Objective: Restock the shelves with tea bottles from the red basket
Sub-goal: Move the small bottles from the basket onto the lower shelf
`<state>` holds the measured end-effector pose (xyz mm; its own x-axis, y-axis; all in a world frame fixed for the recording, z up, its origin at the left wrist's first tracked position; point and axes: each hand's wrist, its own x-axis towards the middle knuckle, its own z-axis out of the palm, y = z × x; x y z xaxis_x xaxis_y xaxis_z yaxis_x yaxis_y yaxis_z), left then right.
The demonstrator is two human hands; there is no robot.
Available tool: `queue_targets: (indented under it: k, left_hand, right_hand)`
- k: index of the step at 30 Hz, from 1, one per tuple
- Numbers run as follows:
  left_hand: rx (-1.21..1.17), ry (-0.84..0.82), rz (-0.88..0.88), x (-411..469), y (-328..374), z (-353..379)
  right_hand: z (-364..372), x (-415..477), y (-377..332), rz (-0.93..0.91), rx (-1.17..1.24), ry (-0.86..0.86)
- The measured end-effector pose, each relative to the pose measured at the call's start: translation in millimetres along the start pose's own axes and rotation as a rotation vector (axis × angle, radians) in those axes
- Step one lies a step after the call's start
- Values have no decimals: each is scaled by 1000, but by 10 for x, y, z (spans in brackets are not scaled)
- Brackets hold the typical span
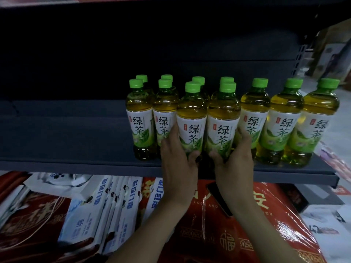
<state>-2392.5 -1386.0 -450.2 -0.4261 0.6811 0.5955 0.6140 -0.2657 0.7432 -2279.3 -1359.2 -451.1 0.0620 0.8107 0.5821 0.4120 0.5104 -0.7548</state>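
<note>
Head view: both my arms reach up to dark shelf [76, 164]. My left hand [176, 150] wraps one green tea bottle [191, 118], thumb at base. My right hand [235, 154] wraps neighbour bottle [223, 120]. Both stand upright at shelf front, side by side. Count: eleven green caps, seven front, four behind. Red gift box [237, 224] below.

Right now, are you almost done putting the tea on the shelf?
Partly. Green-capped tea bottles already stand in rows on the right part of the shelf. The left hand and right hand each hold a front bottle, setting it in place. The shelf's left half is bare. The basket is out of view.
</note>
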Motion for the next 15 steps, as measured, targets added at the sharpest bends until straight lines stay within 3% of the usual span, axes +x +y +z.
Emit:
queue_targets:
  k: [15]
  left_hand:
    - [168,101,-20,110,-45,227]
  right_hand:
    - [217,85,81,74,-237,105]
